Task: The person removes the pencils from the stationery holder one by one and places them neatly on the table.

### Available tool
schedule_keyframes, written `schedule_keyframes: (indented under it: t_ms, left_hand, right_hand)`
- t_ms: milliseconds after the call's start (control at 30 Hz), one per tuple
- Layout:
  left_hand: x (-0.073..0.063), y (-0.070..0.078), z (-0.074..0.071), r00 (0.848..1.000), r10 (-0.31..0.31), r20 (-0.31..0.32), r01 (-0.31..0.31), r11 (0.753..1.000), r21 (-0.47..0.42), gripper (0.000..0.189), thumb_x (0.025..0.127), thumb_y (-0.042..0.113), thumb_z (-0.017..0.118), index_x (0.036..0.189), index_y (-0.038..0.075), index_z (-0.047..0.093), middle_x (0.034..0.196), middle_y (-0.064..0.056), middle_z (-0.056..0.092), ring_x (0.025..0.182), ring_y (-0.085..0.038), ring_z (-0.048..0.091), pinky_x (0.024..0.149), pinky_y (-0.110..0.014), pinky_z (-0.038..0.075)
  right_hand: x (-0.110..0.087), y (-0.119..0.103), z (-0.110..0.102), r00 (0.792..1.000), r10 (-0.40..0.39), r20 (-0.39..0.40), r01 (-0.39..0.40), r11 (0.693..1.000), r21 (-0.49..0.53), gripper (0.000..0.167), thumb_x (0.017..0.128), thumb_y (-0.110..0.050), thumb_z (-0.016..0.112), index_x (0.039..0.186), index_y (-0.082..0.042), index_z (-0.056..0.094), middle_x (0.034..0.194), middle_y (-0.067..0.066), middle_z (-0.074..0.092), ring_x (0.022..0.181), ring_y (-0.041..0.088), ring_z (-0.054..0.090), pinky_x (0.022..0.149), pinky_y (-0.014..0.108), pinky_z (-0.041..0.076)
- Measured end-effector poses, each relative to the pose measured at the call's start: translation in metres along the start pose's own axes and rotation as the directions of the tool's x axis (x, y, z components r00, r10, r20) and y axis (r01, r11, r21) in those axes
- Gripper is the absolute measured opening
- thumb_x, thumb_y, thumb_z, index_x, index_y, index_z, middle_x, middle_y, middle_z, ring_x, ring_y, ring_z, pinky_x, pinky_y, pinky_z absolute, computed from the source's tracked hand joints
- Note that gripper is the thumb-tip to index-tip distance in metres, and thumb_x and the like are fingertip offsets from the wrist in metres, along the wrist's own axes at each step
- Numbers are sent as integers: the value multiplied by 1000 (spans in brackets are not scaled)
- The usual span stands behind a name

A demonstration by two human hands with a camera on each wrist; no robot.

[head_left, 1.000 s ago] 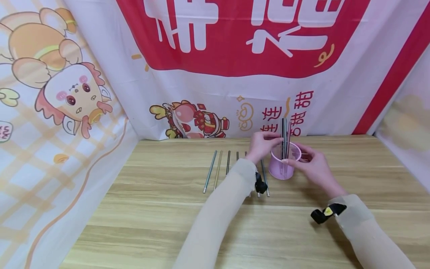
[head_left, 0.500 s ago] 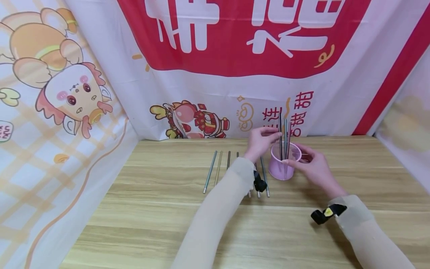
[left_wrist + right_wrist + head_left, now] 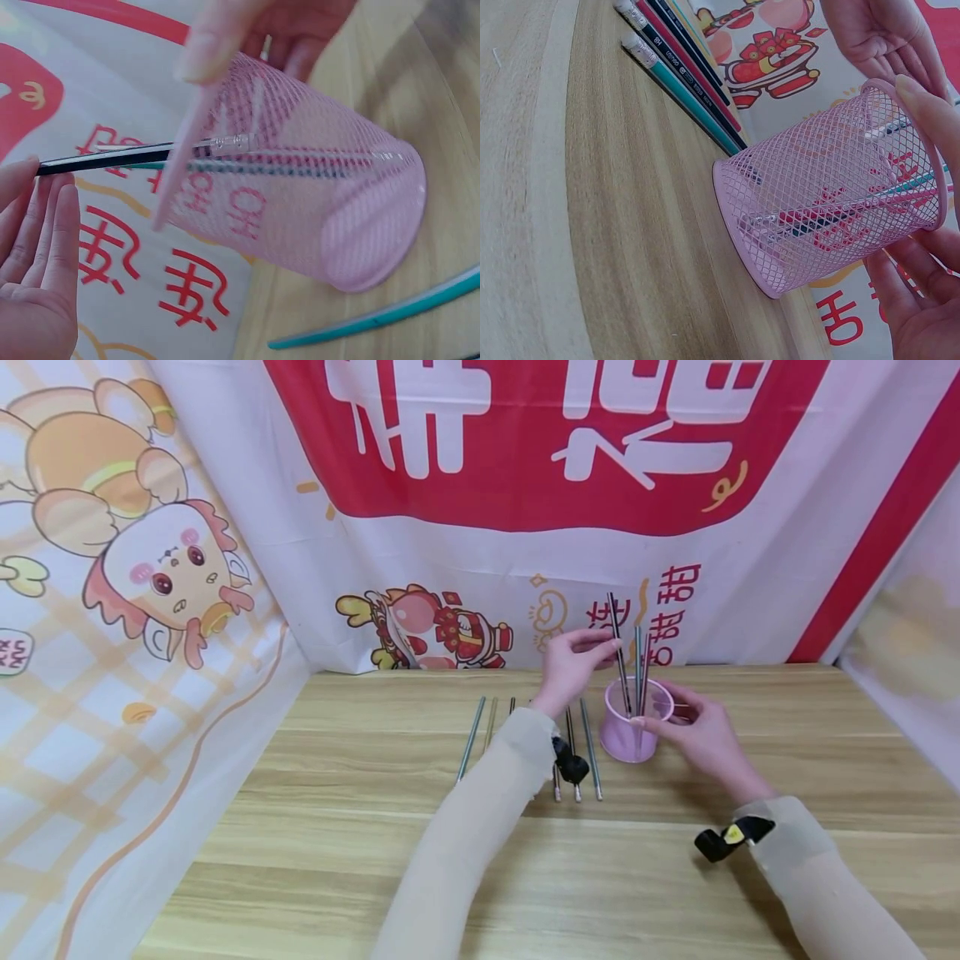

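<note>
My left hand (image 3: 572, 665) pinches a black pencil (image 3: 616, 620) between thumb and fingertips above the pink mesh pencil cup (image 3: 627, 739). In the left wrist view, the eraser end of the black pencil (image 3: 112, 159) is inside the cup's mouth and the shaft leans out towards my left hand. My right hand (image 3: 707, 737) grips the cup at its rim, thumb on the near side and fingers behind. A teal pencil (image 3: 922, 180) and a dark red one (image 3: 870, 201) stand in the cup, eraser ends down. The cup is upright on the table.
Several pencils lie in a row left of the cup, eraser ends towards me, among them a teal pencil (image 3: 591, 752) closest to it. My left forearm covers part of the row. A printed cloth (image 3: 480, 552) hangs behind the wooden table (image 3: 600, 885).
My left hand has moved up and to the left, raising the black pencil partway out of the cup and tilting it left. The right hand and the cup have stayed in place.
</note>
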State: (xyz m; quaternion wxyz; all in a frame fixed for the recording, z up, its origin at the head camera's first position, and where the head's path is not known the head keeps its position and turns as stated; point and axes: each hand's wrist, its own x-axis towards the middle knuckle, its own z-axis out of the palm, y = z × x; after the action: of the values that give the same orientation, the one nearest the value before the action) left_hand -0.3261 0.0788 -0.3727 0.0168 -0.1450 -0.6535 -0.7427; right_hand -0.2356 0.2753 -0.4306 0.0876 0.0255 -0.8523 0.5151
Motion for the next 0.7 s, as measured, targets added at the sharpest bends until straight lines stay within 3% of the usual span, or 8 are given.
schedule_keyframes:
  t_ms: [233, 467, 700]
  left_hand:
    - [-2, 15, -10, 1000, -2, -18, 0, 995, -97, 22, 88, 9, 81, 108, 3, 75, 95, -5, 75, 81, -22, 74, 77, -31, 64]
    - [-4, 27, -34, 1000, -5, -16, 4, 997, -76, 27, 89, 12, 81, 113, 3, 73, 100, -5, 75, 86, -23, 74, 80, -30, 63]
    - [-10, 29, -61, 999, -6, -51, 2, 998, -66, 27, 88, 15, 82, 112, 5, 74, 102, -7, 75, 89, -23, 74, 82, -31, 63]
  right_hand:
    - [0, 0, 1, 1000, 15, -2, -15, 1000, -16, 87, 85, -46, 83, 152, -6, 46, 137, 20, 59, 115, 32, 60, 81, 9, 51]
    - [0, -1, 0, 1000, 21, -1, -21, 1000, -18, 87, 84, -47, 83, 152, -7, 46, 136, 19, 60, 114, 30, 59, 82, 10, 51]
    - [0, -2, 0, 1000, 29, 1, -29, 1000, -11, 88, 84, -47, 83, 152, -7, 46, 137, 18, 59, 114, 31, 59, 82, 10, 51]
